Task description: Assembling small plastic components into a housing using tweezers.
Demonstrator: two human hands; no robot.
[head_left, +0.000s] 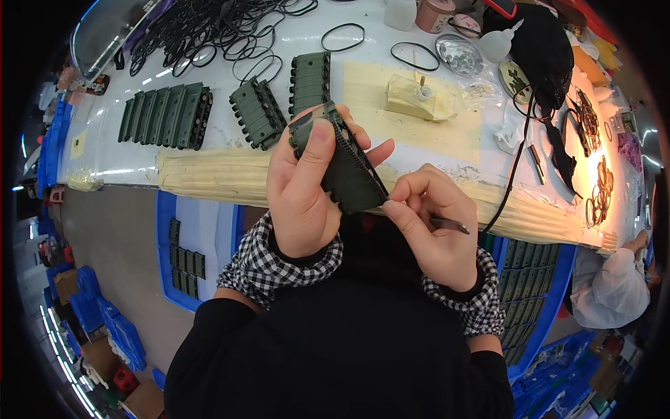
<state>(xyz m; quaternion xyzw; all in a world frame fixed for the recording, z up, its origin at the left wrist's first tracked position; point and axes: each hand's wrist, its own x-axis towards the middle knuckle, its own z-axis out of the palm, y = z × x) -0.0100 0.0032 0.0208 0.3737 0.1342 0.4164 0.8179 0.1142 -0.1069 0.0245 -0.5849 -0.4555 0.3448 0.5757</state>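
My left hand (pixel 299 188) grips a dark green plastic part (pixel 351 180) with a notched edge, thumb on top and fingers behind. It is tilted above the table's front edge. A thin black textured strip (pixel 360 155) runs along its right side. At the part's lower right corner, my right thumb and forefinger are pinched together. A slim dark pointed tool (pixel 452 224) lies in the same right hand (pixel 441 234); whether the fingertips also hold the strip's end, I cannot tell. Matching green ribbed parts (pixel 166 116) rest on the table, with one (pixel 258 113) just beyond my left hand.
Black rubber bands (pixel 209 31) lie heaped at the back left. A cream block (pixel 419 98) sits on yellowish paper. Blue trays (pixel 167 251) with green parts flank me below the table. A black cord (pixel 520 160) hangs over the right edge. Another person's sleeve (pixel 611 290) shows at right.
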